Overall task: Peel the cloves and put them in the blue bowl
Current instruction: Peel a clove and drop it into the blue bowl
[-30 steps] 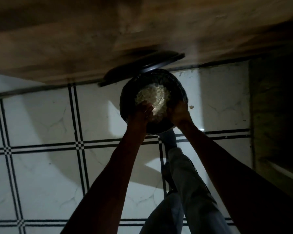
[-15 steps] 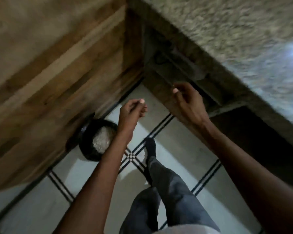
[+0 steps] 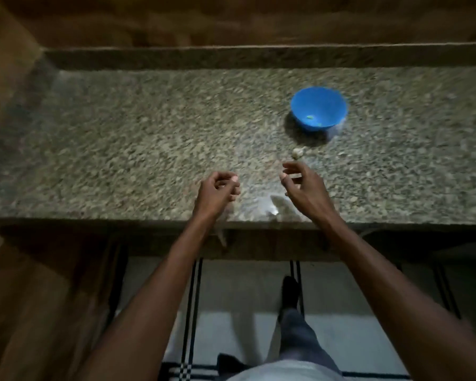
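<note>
Cloves are the work here, and only one pale lump (image 3: 297,152) that may be garlic shows on the speckled granite counter (image 3: 121,138), though the dim, smeared picture leaves its exact nature unsure. The counter is the largest thing in view, running the full width with a raised stone lip (image 3: 231,56) along its far side and wood panelling (image 3: 231,20) beyond that. Below the counter's near edge lies a pale tiled floor (image 3: 231,298) crossed by dark double lines, where a trousered leg (image 3: 300,336) and a dark foot (image 3: 289,294) stand. On the counter, toward its far right, sits the blue bowl (image 3: 318,108), upright, with a few small greenish bits in its bottom. The pale lump lies on the counter just on the near side of the bowl, apart from it. Both forearms reach over the counter's near edge. The left hand (image 3: 217,192) hangs above the counter with its fingers curled inward toward the thumb; whether they pinch something small cannot be told. The right hand (image 3: 304,185) is nearer the bowl, its fingers loosely spread and bent, holding nothing, with the fingertips (image 3: 286,164) close to the pale lump but not touching it.
</note>
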